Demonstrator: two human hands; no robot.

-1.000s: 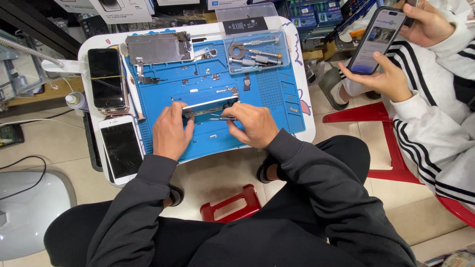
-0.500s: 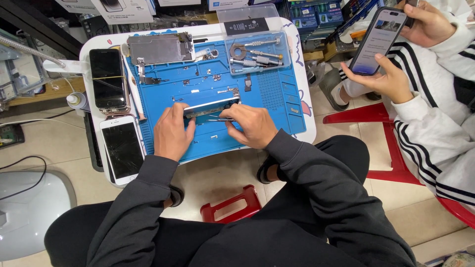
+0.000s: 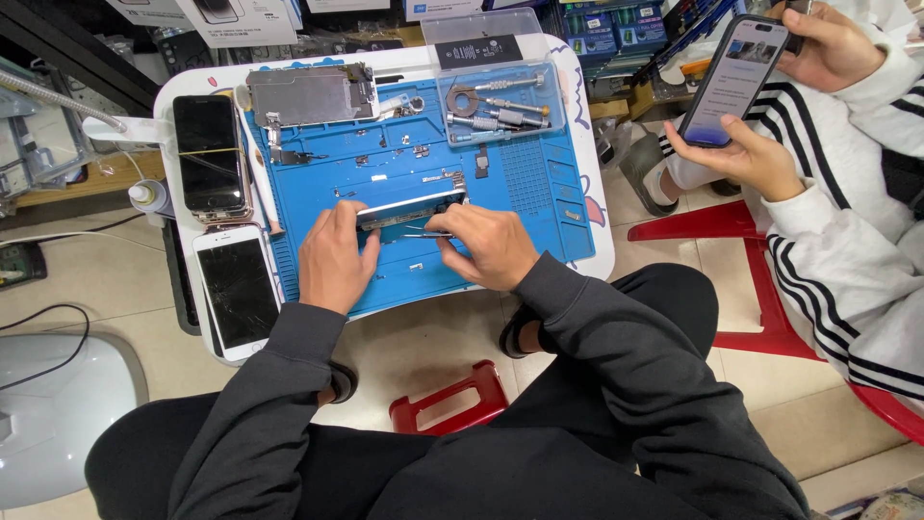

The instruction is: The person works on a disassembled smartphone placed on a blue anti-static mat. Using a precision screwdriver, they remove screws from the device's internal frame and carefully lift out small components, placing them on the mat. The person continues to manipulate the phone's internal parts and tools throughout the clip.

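Note:
A phone body (image 3: 412, 209) with its inside exposed lies across the middle of a blue work mat (image 3: 520, 193) on a small white table (image 3: 587, 164). My left hand (image 3: 337, 255) holds its left end. My right hand (image 3: 486, 246) rests at its right end and grips thin metal tweezers (image 3: 423, 234), whose tip points left over the phone's near edge. Small screws and metal parts lie scattered on the mat beyond the phone.
A metal screen plate (image 3: 308, 94) lies at the mat's far left. A clear tray of tools (image 3: 500, 104) sits far right. Two phones (image 3: 209, 159) (image 3: 238, 289) lie along the table's left edge. A seated person's hands hold a phone (image 3: 730, 82) at the right. Red stool (image 3: 452, 400) below.

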